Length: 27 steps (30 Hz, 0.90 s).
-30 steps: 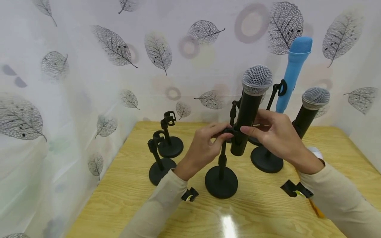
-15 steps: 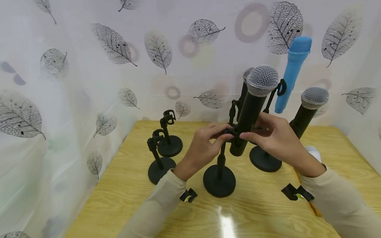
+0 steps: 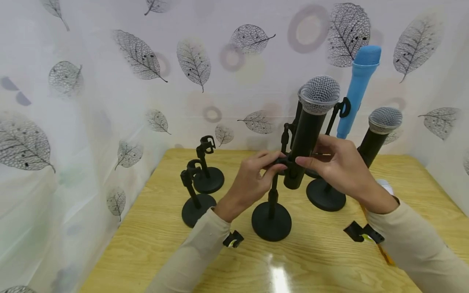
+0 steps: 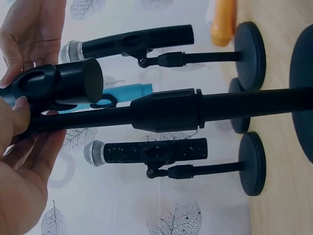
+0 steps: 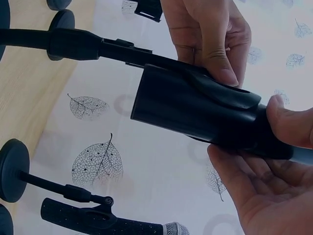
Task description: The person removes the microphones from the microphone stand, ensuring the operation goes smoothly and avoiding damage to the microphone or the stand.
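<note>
A black microphone (image 3: 307, 132) with a silver mesh head leans slightly right, seated in the clip (image 5: 225, 93) of a black desk stand (image 3: 271, 221). My left hand (image 3: 253, 177) pinches that clip between thumb and fingers. My right hand (image 3: 338, 169) grips the microphone's body, thumb in front and fingers behind. In the left wrist view, the microphone's flat bottom end (image 4: 93, 81) sticks out past the clip. The right wrist view shows both hands close together, the left hand (image 5: 210, 44) at the clip and the right hand (image 5: 269, 181) around the body.
Two stands with bare clips (image 3: 207, 179) (image 3: 198, 209) stand on the left of the wooden table (image 3: 146, 252). Behind and right, stands hold a blue microphone (image 3: 357, 93), another silver-headed one (image 3: 381, 130) and a speckled black one (image 4: 156, 151). An orange object (image 4: 223, 22) lies by my right forearm.
The held microphone tips a little right, then back left and slightly up, covering more of the microphone behind it. Both hands keep their hold on the clip and microphone.
</note>
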### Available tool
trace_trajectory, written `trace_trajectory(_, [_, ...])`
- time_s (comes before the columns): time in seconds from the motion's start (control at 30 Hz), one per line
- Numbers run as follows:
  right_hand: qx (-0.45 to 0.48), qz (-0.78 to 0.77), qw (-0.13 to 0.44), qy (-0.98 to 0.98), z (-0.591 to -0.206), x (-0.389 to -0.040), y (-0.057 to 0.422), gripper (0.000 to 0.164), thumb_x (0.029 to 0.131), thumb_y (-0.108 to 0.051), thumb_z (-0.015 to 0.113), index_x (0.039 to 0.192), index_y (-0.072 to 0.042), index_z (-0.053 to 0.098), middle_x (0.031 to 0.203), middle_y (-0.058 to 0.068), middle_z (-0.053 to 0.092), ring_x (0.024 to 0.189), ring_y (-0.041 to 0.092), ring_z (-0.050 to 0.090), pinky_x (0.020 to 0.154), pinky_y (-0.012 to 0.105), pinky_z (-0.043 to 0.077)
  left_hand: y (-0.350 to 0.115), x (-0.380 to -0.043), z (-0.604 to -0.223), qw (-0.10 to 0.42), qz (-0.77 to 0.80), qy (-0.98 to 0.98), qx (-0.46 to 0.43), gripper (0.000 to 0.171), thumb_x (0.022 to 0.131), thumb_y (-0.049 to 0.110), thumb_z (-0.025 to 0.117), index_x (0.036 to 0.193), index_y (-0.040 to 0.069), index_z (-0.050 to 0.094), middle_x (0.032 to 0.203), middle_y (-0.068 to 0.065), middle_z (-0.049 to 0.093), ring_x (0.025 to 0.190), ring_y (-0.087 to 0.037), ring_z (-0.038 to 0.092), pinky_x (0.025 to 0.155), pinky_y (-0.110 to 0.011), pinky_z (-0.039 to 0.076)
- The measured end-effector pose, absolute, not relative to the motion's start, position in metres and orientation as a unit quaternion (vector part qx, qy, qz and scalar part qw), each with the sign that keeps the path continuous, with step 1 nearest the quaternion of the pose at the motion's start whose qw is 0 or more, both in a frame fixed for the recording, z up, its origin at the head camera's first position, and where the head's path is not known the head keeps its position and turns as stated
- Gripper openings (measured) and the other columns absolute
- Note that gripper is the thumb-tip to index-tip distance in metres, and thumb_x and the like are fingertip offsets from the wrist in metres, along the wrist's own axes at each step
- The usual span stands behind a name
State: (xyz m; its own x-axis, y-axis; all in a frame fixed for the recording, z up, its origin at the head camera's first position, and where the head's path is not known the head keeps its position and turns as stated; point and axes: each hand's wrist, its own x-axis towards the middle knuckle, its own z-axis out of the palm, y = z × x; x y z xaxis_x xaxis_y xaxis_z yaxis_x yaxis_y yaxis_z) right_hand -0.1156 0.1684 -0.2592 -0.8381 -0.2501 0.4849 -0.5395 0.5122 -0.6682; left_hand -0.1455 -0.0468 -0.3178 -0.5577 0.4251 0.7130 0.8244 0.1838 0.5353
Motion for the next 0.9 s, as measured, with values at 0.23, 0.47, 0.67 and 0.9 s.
trace_trajectory(0.23, [0.216,0.434,0.14,-0.863,-0.2536,-0.1154,0.168,0.031,0.094,-0.016,0.075,0.12,-0.001,0.067,0.103,0.013,0.072,0.096,0.032,0.073,0.076,0.01,0.051,-0.0474,-0.1461,-0.3178,0.21,-0.477,-0.738,-0.428,0.029,0.098,0.004,0.065,0.125,-0.005,0.067,0.112,-0.014,0.068,0.092,-0.013,0.069,0.078,-0.018,0.056])
trace_trajectory(0.47, [0.213,0.436,0.127,-0.865,-0.2516,-0.1157,0.1677,0.042,0.098,-0.017,0.071,0.133,0.001,0.059,0.117,0.018,0.069,0.101,0.036,0.071,0.082,0.025,0.058,-0.0478,-0.146,-0.3184,0.208,-0.479,-0.741,-0.423,0.029,0.098,0.004,0.066,0.126,-0.005,0.067,0.112,-0.013,0.068,0.093,-0.013,0.07,0.078,-0.018,0.056])
trace_trajectory(0.67, [0.205,0.445,0.097,-0.867,-0.2499,-0.1158,0.1695,0.05,0.1,-0.02,0.067,0.143,0.002,0.05,0.13,0.023,0.061,0.112,0.044,0.065,0.091,0.061,0.053,-0.0475,-0.1456,-0.319,0.208,-0.482,-0.74,-0.421,0.03,0.098,0.003,0.066,0.126,-0.006,0.067,0.112,-0.014,0.068,0.093,-0.014,0.07,0.079,-0.018,0.057])
trace_trajectory(0.9, [0.226,0.444,0.12,-0.859,-0.2598,-0.1148,0.1742,0.043,0.095,-0.016,0.074,0.133,-0.003,0.059,0.115,0.012,0.067,0.101,0.025,0.07,0.084,0.02,0.057,-0.0467,-0.1472,-0.3193,0.215,-0.48,-0.741,-0.417,0.028,0.098,0.004,0.067,0.124,-0.006,0.068,0.112,-0.014,0.069,0.092,-0.014,0.07,0.08,-0.018,0.057])
